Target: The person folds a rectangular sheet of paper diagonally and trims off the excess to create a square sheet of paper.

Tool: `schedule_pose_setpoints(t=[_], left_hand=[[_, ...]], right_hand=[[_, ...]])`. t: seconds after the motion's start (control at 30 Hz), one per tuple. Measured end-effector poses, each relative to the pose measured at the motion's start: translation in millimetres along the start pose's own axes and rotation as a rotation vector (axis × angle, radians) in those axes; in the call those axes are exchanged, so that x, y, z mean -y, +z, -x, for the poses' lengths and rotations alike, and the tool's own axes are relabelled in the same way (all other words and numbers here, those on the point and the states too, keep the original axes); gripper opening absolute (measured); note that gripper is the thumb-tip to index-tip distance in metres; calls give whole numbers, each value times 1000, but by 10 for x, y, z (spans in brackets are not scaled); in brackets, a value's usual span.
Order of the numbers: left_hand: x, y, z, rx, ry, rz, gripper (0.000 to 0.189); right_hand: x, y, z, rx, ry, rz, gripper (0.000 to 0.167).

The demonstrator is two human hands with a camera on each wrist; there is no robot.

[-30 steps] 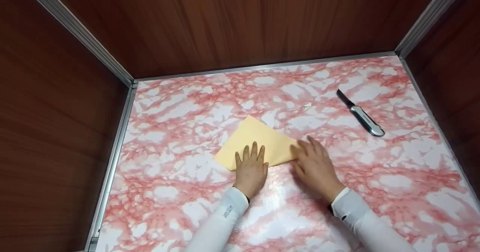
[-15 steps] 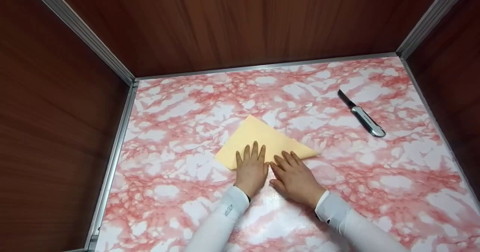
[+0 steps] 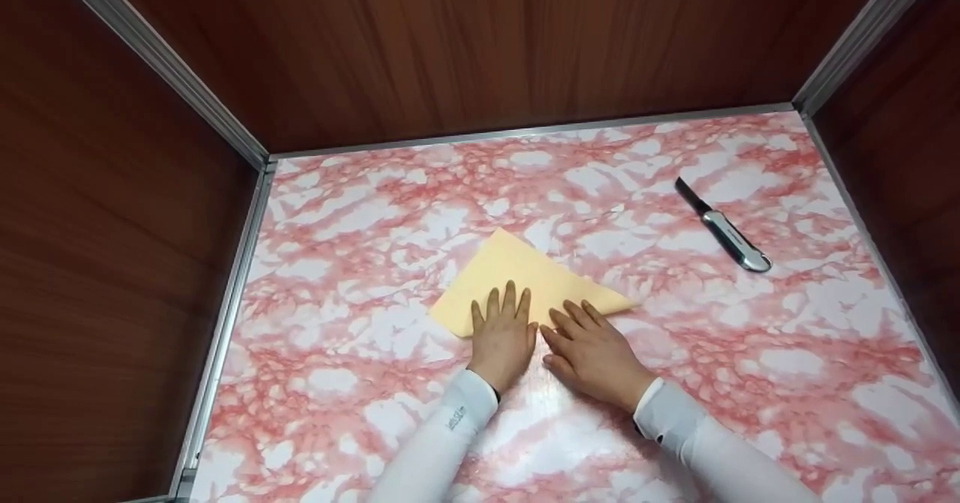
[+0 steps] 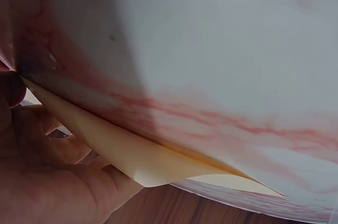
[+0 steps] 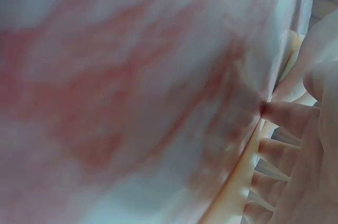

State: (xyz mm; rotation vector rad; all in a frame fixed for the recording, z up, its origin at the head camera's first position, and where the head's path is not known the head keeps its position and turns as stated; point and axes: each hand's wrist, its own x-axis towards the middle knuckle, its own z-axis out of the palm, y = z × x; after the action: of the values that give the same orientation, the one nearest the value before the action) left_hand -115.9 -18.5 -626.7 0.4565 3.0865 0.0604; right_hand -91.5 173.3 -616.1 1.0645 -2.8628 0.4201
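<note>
A sheet of yellow paper, folded over with its fold toward the person, lies on the table. My left hand rests on its near left part, fingers spread and straight. Beside it my right hand lays its fingertips on the near folded edge, right of the middle. The two thumb sides are close together. In the left wrist view the folded edge of the paper bows up a little off the table. The right wrist view shows extended fingers along the paper's edge.
A folding knife with its dark blade out lies at the right, blade pointing away. The table has a red and white marbled top. Brown wood panels with metal edging enclose it at the back and both sides.
My right hand has moved left from the paper's right corner to the near edge beside my left hand, uncovering that corner. In the last half second hardly anything moved.
</note>
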Motion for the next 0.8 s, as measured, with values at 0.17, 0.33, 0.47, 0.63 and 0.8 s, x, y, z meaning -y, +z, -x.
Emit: schedule_pose_setpoints(t=[0.17,0.33,0.47,0.63,0.8], left_hand=[[18,5,24,3,15,-22,60],[-9,-44,140,-3,93,-130,59],[-94,-87,307,28,178,-177,59],[-175,-82,477,73,210,-142,64],[-181,-52,512,60,197,-71,66]], right_hand=[[-9,-24,-47,36,-9,19,50],[-9,-24,-57,32,-16,30,47],[-5,-18,-52,31,-13,35,47],[-8,-17,-46,36,1,29,47],[-15,-18,-41,40,0,24,47]])
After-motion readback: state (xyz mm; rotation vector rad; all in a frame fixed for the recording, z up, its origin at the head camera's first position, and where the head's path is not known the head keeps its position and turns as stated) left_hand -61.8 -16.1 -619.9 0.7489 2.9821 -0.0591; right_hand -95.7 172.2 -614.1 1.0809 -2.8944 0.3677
